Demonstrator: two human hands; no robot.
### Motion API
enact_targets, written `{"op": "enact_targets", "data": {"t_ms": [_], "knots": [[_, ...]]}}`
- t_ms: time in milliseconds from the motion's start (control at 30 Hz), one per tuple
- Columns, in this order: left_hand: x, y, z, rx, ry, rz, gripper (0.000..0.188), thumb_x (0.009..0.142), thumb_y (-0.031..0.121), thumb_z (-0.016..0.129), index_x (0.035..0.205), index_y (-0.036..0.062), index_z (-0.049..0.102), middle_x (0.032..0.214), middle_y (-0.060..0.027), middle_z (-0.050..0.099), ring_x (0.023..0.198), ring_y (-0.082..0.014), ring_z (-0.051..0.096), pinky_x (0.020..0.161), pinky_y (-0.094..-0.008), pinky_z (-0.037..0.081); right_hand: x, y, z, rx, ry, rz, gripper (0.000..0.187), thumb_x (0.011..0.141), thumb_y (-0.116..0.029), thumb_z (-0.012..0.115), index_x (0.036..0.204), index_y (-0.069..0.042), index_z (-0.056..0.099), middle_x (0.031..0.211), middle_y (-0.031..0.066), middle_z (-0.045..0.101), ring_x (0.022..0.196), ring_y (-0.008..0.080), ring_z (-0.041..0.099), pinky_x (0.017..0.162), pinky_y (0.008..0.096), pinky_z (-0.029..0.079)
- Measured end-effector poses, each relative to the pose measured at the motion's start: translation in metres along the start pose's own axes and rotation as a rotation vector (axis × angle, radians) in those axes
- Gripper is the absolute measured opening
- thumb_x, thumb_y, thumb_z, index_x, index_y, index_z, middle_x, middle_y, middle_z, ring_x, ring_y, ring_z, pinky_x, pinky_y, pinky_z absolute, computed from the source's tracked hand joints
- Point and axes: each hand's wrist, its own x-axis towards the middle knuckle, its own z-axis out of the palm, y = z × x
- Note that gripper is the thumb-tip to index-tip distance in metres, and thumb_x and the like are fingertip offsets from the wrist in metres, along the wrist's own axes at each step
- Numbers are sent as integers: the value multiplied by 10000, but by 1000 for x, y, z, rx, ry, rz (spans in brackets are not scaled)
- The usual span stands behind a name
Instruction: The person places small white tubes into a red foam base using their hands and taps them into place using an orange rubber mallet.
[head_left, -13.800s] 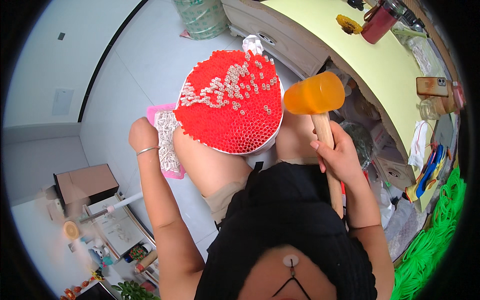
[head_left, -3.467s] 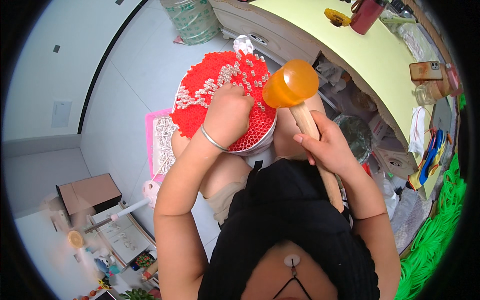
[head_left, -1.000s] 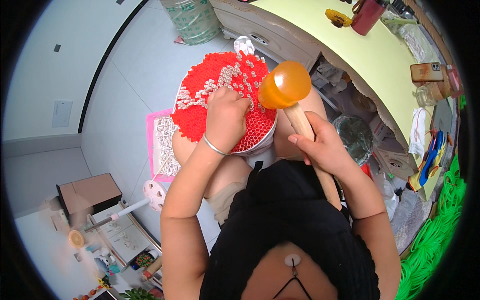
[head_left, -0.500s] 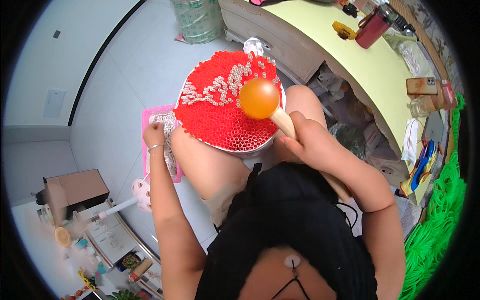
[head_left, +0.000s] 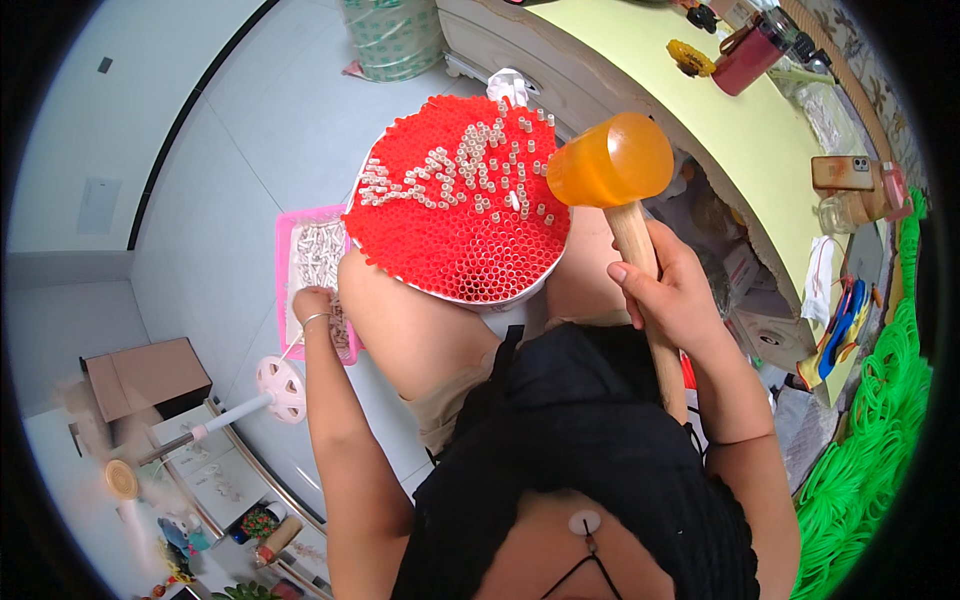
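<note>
My right hand (head_left: 672,285) is wrapped round the wooden handle of a mallet with a translucent orange head (head_left: 625,160). The mallet head is beside the right rim of a round container packed with upright red tubes (head_left: 440,235). Many of the tubes have small whitish plugs (head_left: 470,160) standing in their tops, in a band across the far half. The container is between my thighs. My left hand (head_left: 313,303) is down in a pink basket (head_left: 284,250) of small white plugs (head_left: 318,250). Its fingers look curled, and what they hold is hidden.
A pale yellow tabletop (head_left: 735,150) curves along the right, with a red flask (head_left: 750,55) and a phone (head_left: 841,171). Bright green cord (head_left: 880,430) is heaped at the far right. A pink and white fan-like stand (head_left: 280,390) is near my left forearm.
The mallet has swung right, away from over the red tubes, and its head has turned. My left hand has moved nearer to me within the pink basket. A plug now lies tilted on the tubes.
</note>
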Motion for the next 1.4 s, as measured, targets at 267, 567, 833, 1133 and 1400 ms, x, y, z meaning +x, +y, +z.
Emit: {"op": "enact_targets", "data": {"t_ms": [267,567,833,1133,1400], "knots": [[-110,210,-164,-1115,-100,460,125,899,27,641,992,10,722,854,-11,698,697,-70,581,624,-213,465,3,16,-11,80,-19,46,331,924,-154,668,1171,21,535,714,1,545,469,60,505,432,217,417],[-174,320,-163,-361,112,1201,85,806,29,680,890,31,698,827,-147,629,792,-354,624,712,-427,515,-1,21,-16,94,-48,45,353,929,-153,656,1209,20,529,740,15,572,471,62,505,438,215,422],[-178,332,-168,-196,106,1196,98,775,-4,708,871,9,698,822,-144,629,786,-335,621,707,-416,513,-2,25,-22,134,-44,62,357,926,-146,657,1217,14,529,768,22,575,489,64,507,446,214,427],[-176,336,-157,-14,98,1256,76,783,12,680,850,17,715,788,-154,600,785,-343,616,696,-436,504,-2,18,-17,110,-84,68,341,934,-149,650,1207,14,525,773,28,584,497,71,507,451,216,432],[-174,318,-171,-215,50,1141,295,770,-1,708,1064,18,688,813,-149,632,770,-305,638,706,-409,520,3,-10,-4,-34,-194,41,328,926,-172,675,1154,17,533,744,51,601,507,76,534,446,221,435]]}}
